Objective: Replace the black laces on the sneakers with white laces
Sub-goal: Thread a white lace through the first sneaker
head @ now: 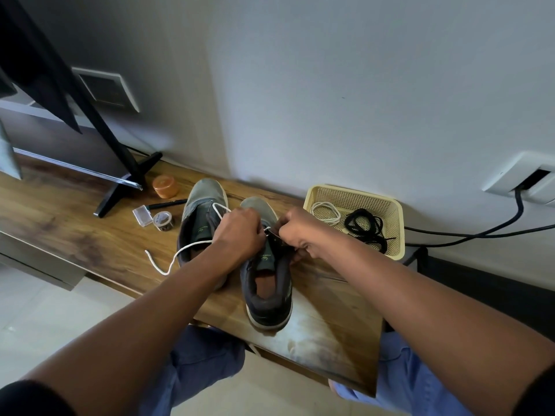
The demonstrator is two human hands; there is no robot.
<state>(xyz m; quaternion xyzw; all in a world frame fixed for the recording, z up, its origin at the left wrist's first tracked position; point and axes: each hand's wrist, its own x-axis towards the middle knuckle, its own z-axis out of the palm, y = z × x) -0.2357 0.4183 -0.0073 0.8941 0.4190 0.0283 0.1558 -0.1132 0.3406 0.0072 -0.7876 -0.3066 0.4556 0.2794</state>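
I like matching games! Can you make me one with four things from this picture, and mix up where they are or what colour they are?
Things:
1. black laces
2. orange lid
3. right sneaker
4. loose white lace end

Places:
A. beside the TV stand foot
B. under both hands
C. in the yellow basket
D. trailing on the wooden table, left of the shoes

Pairs: 1-C, 2-A, 3-B, 4-D
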